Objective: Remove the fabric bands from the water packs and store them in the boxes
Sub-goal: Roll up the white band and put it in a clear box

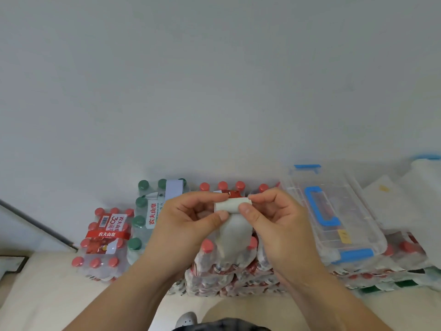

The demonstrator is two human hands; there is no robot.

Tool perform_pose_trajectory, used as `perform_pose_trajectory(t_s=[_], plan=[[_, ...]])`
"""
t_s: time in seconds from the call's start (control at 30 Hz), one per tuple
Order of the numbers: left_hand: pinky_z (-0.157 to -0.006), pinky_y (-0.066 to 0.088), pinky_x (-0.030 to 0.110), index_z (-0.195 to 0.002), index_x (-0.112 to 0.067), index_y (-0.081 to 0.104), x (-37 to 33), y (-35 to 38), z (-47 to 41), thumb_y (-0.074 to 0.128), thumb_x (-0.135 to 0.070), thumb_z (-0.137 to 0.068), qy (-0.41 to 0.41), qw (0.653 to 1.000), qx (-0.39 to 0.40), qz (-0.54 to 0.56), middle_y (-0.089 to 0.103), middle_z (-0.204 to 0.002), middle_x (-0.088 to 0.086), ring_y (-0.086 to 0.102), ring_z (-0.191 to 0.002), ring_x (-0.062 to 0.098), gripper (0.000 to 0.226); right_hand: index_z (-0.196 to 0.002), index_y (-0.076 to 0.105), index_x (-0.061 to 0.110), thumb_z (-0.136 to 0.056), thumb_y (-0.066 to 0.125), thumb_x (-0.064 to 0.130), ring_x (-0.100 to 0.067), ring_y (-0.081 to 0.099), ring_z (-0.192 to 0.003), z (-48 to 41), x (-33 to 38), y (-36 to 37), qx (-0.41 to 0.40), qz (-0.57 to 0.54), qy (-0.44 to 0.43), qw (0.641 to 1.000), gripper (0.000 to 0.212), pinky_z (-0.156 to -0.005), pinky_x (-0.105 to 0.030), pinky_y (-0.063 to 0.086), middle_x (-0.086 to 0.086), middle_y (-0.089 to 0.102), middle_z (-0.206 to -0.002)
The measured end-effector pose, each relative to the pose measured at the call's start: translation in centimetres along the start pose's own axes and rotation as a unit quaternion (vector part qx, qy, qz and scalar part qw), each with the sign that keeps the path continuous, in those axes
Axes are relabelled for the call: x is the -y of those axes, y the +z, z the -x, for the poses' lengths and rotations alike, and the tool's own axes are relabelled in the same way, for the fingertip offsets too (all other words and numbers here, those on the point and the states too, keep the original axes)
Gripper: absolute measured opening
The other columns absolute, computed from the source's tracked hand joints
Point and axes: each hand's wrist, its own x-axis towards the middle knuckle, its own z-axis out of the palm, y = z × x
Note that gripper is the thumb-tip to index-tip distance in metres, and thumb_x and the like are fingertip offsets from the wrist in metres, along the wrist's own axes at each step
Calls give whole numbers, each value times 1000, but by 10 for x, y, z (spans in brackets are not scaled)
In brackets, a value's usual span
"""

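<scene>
Both hands pinch a rolled white fabric band.

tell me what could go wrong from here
Only the left hand and right hand pinch the rolled end of the band; its loose tail may unroll. The box looks shut, so opening it would take one hand off the band.

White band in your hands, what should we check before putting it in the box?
1. Left hand pinches the white band: ok.
2. Right hand pinches it too: ok.
3. Band free of the red-capped pack: cannot tell.
4. Clear box lid open: not ok, looks shut.
5. Green-capped pack stripped: not ok, a second band is on it.
</scene>
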Motion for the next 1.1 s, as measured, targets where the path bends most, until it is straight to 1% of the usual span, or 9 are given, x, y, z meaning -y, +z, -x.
perform_pose_trajectory(t_s=[0.13, 0.23, 0.33, 0.47, 0.6, 0.7, 0.87, 0.97, 1.1], plan=[[-77, 61, 42, -94, -19, 81, -7, -26, -10, 77, -14, -75, -9, 1000, -4, 2, 76, -91, 15, 70, -83, 35, 20, -85, 72, 18, -83, 77, 4, -15, 76, -78, -2, 1, 31, -29, 5, 7, 1000, 15, -66, -30, 61, 0, 80, -84], [-69, 62, 33, -91, -21, 81, -11, -41, -17, 74, -16, -77, -17, 1000, -2, 20, 78, -88, 8, 74, -79, 22, 17, -94, 66, 13, -78, 80, 13, -22, 77, -78, -2, 0, 52, -50, -7, 24, 998, 21, -68, -39, 62, -6, 79, -84], [-59, 53, 18, -96, -13, 78, -10, -55, -22, 71, -5, -83, -20, 1000, -7, 23, 75, -78, 4, 68, -68, 10, 16, -88, 70, 15, -71, 80, 23, -18, 76, -75, -2, -4, 69, -82, -15, 13, 996, 22, -66, -30, 61, -5, 79, -81], [-65, 55, 24, -93, -18, 81, -5, -65, -25, 75, -17, -73, -25, 999, 21, 29, 76, -86, 16, 68, -75, 18, 21, -85, 80, 28, -76, 79, 26, -11, 73, -76, 1, -8, 81, -89, 21, 7, 996, 9, -63, -36, 61, 4, 79, -82], [-72, 57, 22, -104, -17, 78, -5, -75, -29, 72, -13, -75, -21, 998, 54, 30, 78, -94, 9, 71, -84, 17, 30, -94, 81, 35, -87, 75, 18, -7, 74, -92, -2, -8, 85, -35, 53, -12, 998, 20, -73, -24, 59, 12, 80, -98], [-70, 57, 25, -123, -20, 69, -8, -88, -35, 68, -7, -81, -25, 989, 146, 4, 77, -88, 6, 72, -77, 19, 44, -99, 79, 30, -89, 74, 10, -4, 74, -92, -12, -4, 84, 11, 81, 10, 997, 22, -78, -21, 58, 14, 79, -98], [-76, 59, 33, -125, -31, 66, -14, -102, -46, 74, -13, -79, -28, 974, 213, -75, 71, -77, 17, 73, -70, 32, 50, -104, 64, 19, -89, 75, 8, -25, 74, -76, -30, 0, 81, 62, 56, 75, 994, 22, -73, -45, 59, -9, 78, -82], [-79, 59, 41, -124, -30, 62, -17, -110, -53, 82, -10, -74, -51, 955, 273, -108, 71, -83, 22, 72, -78, 38, 57, -107, 58, 16, -87, 75, 4, -22, 69, -72, -37, -3, 80, 85, 44, 88, 992, 29, -73, -43, 54, -11, 77, -78], [-65, 53, 22, -118, -22, 61, -19, -114, -60, 85, -2, -68, -64, 942, 300, -134, 72, -77, 14, 68, -67, 20, 58, -108, 59, 11, -85, 76, 2, -19, 67, -68, -37, -7, 80, 111, 49, 104, 987, 29, -61, -29, 52, -10, 76, -76]])
